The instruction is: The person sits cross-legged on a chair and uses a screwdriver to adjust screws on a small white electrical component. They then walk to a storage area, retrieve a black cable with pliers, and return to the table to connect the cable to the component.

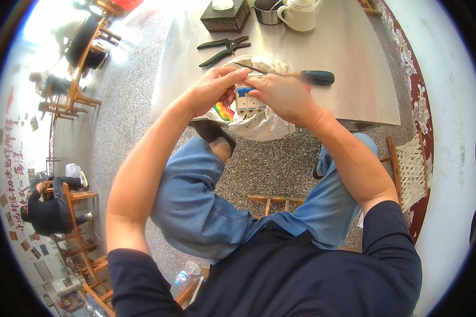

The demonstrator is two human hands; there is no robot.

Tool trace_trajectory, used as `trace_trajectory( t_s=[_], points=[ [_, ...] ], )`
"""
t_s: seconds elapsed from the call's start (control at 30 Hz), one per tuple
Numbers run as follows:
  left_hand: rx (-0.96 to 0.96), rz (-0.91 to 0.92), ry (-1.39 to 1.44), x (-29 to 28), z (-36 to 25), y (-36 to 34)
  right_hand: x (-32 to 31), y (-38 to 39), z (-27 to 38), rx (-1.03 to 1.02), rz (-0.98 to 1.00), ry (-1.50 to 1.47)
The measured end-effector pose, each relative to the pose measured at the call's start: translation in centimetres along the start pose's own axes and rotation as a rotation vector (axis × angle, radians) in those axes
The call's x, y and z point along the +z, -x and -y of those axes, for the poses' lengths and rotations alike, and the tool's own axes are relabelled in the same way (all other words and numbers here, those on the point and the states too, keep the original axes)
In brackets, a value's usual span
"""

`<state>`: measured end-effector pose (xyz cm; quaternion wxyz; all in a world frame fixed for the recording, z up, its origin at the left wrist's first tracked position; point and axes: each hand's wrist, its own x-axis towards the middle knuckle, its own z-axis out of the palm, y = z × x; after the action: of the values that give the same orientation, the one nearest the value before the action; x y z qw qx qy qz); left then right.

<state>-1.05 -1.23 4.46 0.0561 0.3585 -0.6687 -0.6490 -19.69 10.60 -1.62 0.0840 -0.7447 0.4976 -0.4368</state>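
Observation:
A white circuit breaker [248,104] with a blue switch lever is held up over the near edge of the metal table. My left hand [216,89] is closed on its upper left side, fingertips at its top. From the other side my right hand [286,98] grips its upper right, thumb by the blue lever. Both hands partly hide the breaker's upper end. Under and behind it lies a crumpled white plastic bag [264,128] with coloured print. A screwdriver [318,77] with a dark handle lies just beyond my right hand, its thin shaft pointing left behind my fingers.
Green-handled pliers [225,50] lie open farther back on the metal table [365,79]. Behind them stand a dark tissue box [225,17], a metal cup [268,13] and a white teapot [300,15]. Wooden chairs [75,100] and a seated person [50,208] are at left.

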Motion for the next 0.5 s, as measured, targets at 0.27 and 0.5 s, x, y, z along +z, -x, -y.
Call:
trace_trajectory(
  t_s=[0.27, 0.5],
  points=[
    [-0.020, -0.040, 0.008, 0.1, -0.1, -0.6, 0.8, 0.0, -1.1, 0.024, -0.089, -0.047],
    [-0.084, -0.092, 0.036, -0.3, -1.0, -0.3, -1.7, -0.2, 1.7, 0.024, -0.096, 0.068]
  ],
)
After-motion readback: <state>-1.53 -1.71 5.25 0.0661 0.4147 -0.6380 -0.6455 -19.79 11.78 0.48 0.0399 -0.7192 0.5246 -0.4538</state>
